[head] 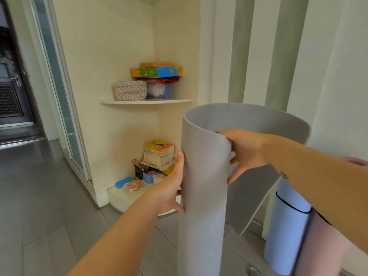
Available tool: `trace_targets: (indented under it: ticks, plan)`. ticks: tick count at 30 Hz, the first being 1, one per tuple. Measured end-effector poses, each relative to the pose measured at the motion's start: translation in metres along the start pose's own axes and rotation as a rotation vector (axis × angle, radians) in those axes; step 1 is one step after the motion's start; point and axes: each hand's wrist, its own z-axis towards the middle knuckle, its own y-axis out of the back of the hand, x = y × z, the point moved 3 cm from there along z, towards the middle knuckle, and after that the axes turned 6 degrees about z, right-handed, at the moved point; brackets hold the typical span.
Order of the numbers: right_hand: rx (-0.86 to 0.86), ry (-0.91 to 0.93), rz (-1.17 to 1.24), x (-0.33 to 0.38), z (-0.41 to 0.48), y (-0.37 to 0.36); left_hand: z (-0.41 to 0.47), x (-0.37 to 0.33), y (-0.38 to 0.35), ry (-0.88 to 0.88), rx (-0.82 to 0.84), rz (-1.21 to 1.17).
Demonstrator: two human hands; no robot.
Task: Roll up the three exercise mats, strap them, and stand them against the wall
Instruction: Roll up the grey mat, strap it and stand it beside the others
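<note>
grey mat (205, 176) upright mid-frame, loosely rolled, outer layer sprung open into a wide curl at the top, loose flap hanging off to its right. its lower end is cut off by the frame, so floor contact is not visible. left hand (171, 188) grasps the roll's left side, thumb on the front, fingers behind. right hand (245, 152) grips the inner edge near the top, fingers curled round it. blue mat (286, 232) rolled, black strap (292, 208) around it, standing on the tiled floor (49, 196) at its right edge by the curtain (258, 46). pink mat (322, 246) touching it on the right. corner shelf (145, 101) behind carries a basket (130, 90) and boxes (157, 71).
</note>
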Motion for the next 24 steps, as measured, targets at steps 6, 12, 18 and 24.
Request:
trace_targets:
  ticks: [6,12,18,24]
  plan:
    - [-0.064,-0.073,0.147,-0.056,0.012,-0.011,0.003,0.050,-0.016,0.111,-0.053,-0.129]
    - [-0.092,-0.076,0.202,-0.076,0.022,-0.003,0.015,0.058,-0.020,0.111,-0.082,-0.137]
    - [-0.127,-0.065,0.275,-0.134,0.028,-0.018,0.026,0.104,-0.031,0.141,-0.131,-0.108]
    - [-0.187,-0.056,0.219,-0.149,0.027,-0.027,0.024,0.115,-0.038,0.173,-0.102,-0.144]
